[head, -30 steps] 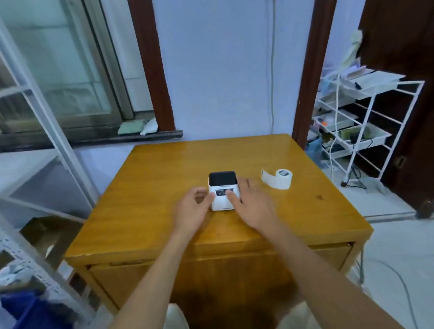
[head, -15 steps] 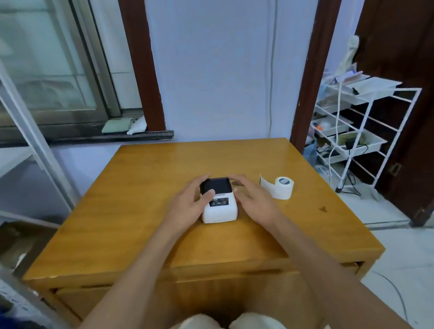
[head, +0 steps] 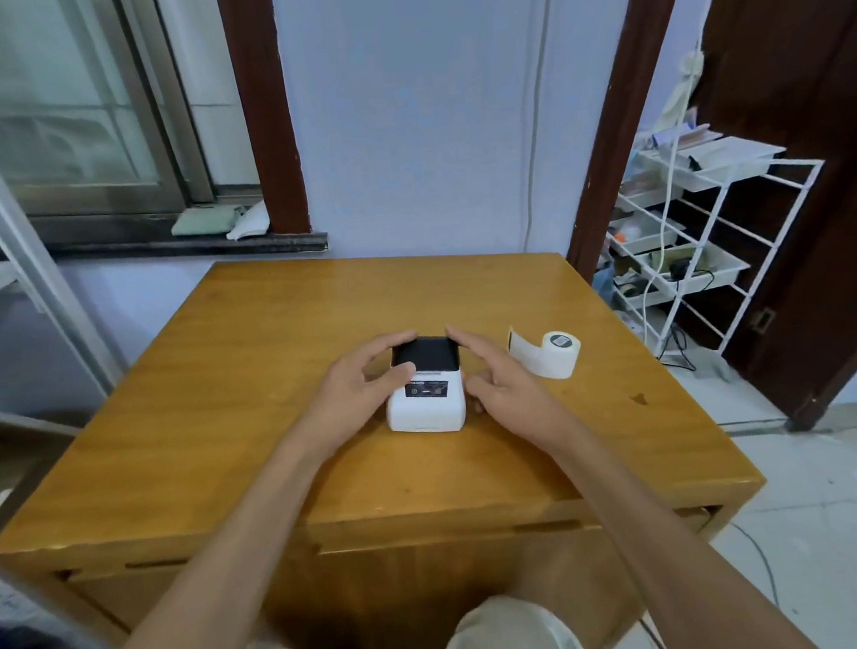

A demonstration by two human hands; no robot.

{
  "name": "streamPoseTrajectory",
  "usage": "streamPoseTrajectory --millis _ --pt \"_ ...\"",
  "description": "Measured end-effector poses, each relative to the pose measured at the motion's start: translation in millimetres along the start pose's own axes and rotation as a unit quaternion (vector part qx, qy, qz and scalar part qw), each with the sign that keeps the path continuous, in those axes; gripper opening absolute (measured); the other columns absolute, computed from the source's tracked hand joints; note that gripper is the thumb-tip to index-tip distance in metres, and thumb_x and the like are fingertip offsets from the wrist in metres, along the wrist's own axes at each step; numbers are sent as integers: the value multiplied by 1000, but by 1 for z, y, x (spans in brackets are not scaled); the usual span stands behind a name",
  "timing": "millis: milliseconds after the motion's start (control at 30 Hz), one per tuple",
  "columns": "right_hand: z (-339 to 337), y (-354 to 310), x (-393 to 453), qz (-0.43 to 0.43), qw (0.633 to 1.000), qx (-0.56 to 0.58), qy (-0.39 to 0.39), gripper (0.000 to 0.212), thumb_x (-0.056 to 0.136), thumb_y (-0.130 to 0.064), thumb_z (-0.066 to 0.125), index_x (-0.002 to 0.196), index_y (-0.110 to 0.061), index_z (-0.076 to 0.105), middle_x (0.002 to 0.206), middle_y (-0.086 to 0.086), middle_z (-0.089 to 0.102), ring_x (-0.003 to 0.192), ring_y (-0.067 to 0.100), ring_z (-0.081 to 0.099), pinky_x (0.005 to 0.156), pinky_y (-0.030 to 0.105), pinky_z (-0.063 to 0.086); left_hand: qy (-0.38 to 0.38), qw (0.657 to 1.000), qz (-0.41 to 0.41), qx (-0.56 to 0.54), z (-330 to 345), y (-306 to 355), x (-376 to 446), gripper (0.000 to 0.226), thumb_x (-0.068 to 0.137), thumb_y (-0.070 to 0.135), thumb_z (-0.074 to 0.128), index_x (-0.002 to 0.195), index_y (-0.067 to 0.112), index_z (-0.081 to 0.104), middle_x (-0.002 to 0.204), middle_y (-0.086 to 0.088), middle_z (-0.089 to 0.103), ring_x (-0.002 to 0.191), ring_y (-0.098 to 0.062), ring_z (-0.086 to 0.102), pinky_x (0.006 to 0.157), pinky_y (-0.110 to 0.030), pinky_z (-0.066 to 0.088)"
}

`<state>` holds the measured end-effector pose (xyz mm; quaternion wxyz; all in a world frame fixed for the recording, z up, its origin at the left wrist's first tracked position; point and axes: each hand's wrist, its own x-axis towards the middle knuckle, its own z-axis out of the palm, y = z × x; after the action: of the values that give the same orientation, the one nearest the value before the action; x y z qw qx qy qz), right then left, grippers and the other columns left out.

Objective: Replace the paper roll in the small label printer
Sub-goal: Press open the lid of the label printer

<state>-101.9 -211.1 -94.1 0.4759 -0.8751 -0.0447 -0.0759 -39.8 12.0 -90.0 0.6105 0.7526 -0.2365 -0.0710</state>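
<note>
A small white label printer (head: 427, 394) with a black lid sits near the middle of the wooden table (head: 250, 395). My left hand (head: 365, 383) cups its left side, thumb on the front and fingers curled round the black lid's far corner. My right hand (head: 495, 375) holds the right side, index finger reaching to the lid's far right corner. The lid looks closed. A white paper roll (head: 554, 354) lies on its side to the right of the printer, a short strip unrolled toward it, untouched.
A white wire rack (head: 702, 237) with trays and cables stands right of the table by a dark door. A window sill and a metal frame are at the left. My knees show under the table's near edge.
Both hands have slid forward along the printer's sides, so the fingertips now reach the black lid's far corners. The camera has tilted, and the printer looks slightly nearer to me.
</note>
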Motion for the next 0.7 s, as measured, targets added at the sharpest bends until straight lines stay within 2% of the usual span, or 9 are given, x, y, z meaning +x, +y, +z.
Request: streamPoseTrajectory --millis 100,200,367,433,533,567,633,700 --pt "-2 1 -3 0 1000 -25 -14 66 106 -10 46 162 -42 30 155 -14 42 81 8 60 93 44 57 6 1000 -3 5 2 -3 1 36 99 28 71 130 45 68 127 15 72 103 -27 74 91 -51 61" --pt "-2 2 -3 -3 1000 0 -16 67 105 -6 46 161 -41 34 157 -11 40 78 7 58 93 46 57 3 1000 2 11 3 -5 4 36 98 26 71 126 48 68 128 15 71 102 -27 74 91 -51 61" --pt "-3 0 -3 -9 999 31 -16 69 100 3 47 157 -36 43 156 -11 43 77 35 56 84 50 54 2 1000 9 25 1 -9 5 34 95 28 74 123 46 68 123 25 68 108 -25 71 95 -54 58" --pt "-4 0 -2 -1 999 34 -18 71 99 3 48 156 -40 44 155 -11 45 82 36 60 82 45 56 -1 1000 8 25 0 -8 5 35 95 30 74 124 47 68 124 22 70 107 -26 72 95 -56 58" --pt "-6 1 -1 2 999 37 -23 73 99 3 49 154 -44 44 144 -6 56 76 19 59 73 28 52 -2 1000 4 23 1 -7 5 35 95 31 73 125 49 67 124 24 70 107 -22 72 94 -53 59" --pt "-7 1 -2 2 999 40 -24 73 99 3 49 154 -44 45 140 -5 58 76 17 59 72 27 52 -2 1000 4 20 1 -7 5 35 96 30 73 125 49 68 123 25 70 107 -21 73 94 -51 60" --pt "-8 2 -2 3 999 38 -25 73 99 4 49 154 -44 44 137 -7 58 79 25 60 73 33 54 -3 1000 2 5 1 -5 5 36 96 28 74 127 47 68 125 21 71 108 -19 73 90 -44 61" --pt "-9 3 -3 -4 999 37 -30 73 99 4 50 155 -43 43 142 -11 55 87 35 63 79 44 56 -4 1000 1 -15 1 -4 3 39 96 23 74 130 41 69 129 20 70 111 -16 72 85 -30 60"
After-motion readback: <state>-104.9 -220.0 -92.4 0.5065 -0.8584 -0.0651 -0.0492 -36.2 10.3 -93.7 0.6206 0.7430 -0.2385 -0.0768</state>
